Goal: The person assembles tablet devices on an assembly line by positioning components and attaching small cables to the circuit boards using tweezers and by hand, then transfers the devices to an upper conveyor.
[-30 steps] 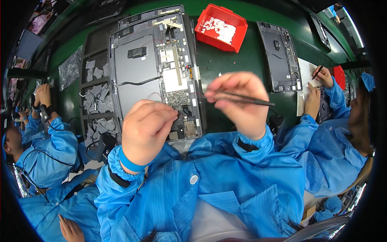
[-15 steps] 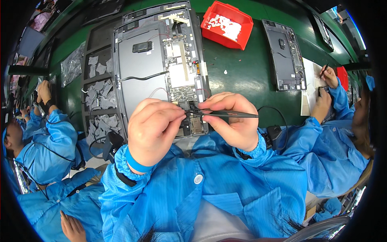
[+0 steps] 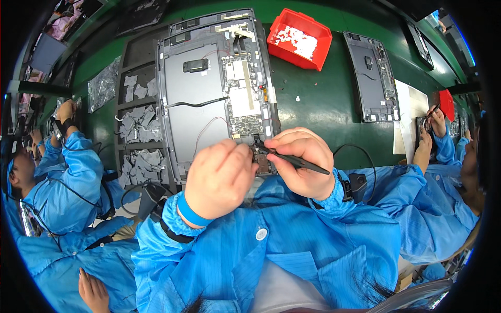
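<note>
An opened tablet-like device (image 3: 195,88) lies in front of me, its grey casing and long circuit board (image 3: 242,86) exposed. My right hand (image 3: 308,167) pinches black tweezers (image 3: 302,162) at the board's near end. Their tips point down to the left among small dark parts. My left hand (image 3: 219,177) rests over the near edge of the same device, fingers curled and close together. Whatever its fingertips may hold is hidden beneath the hand. A thin red wire (image 3: 201,133) and a black cable (image 3: 195,104) cross the casing.
A red bin (image 3: 319,52) of small white pieces stands beyond my right hand. A black compartment tray (image 3: 121,141) with grey scraps sits left of the device. Another opened device (image 3: 368,78) lies on the green bench at right. Co-workers in blue work on both sides.
The tweezers have turned in my right hand, their back end now lower and nearer me. My left hand has shifted down and right, its fingers more curled. The whole view has shifted slightly.
</note>
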The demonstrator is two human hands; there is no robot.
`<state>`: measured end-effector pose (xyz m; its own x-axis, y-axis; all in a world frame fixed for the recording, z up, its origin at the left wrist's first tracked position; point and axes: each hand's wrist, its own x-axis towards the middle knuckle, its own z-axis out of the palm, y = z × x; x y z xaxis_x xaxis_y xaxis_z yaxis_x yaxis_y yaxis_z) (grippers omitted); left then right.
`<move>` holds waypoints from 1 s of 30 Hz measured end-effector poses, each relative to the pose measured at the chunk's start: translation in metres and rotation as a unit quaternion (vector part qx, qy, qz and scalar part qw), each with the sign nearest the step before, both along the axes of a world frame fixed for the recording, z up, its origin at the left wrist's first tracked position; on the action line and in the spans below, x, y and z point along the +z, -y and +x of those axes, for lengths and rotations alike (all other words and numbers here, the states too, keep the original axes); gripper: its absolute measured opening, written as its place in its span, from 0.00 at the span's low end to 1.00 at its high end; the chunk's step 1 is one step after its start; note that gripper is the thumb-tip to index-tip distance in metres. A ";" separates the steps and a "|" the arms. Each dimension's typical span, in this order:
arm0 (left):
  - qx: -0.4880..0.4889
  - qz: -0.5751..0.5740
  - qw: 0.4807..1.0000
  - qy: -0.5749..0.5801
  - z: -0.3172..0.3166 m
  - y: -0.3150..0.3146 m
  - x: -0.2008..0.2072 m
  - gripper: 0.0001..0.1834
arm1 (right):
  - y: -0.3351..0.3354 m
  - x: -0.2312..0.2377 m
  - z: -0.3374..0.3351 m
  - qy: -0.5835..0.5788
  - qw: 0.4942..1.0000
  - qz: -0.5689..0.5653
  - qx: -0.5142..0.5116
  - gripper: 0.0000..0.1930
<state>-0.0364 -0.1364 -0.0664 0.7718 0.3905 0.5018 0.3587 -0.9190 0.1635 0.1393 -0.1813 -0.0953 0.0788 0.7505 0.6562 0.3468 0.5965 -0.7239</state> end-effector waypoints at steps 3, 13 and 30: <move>-0.013 0.085 0.994 -0.061 0.002 0.003 0.000 0.12 | 0.000 0.000 0.001 0.019 1.000 0.016 0.014 0.11; -0.004 0.086 0.994 -0.066 -0.010 0.002 -0.022 0.19 | -0.004 -0.009 -0.003 0.035 0.999 0.028 0.014 0.12; 0.016 0.187 0.981 0.039 0.006 0.013 -0.034 0.14 | 0.017 -0.052 0.028 -0.198 0.977 -0.074 0.003 0.10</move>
<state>-0.0300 -0.1499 -0.1005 0.7152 0.1913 0.6723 0.3882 -0.9086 -0.1544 0.1670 -0.1981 -0.1472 0.3007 0.8359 0.4592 0.0187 0.4762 -0.8791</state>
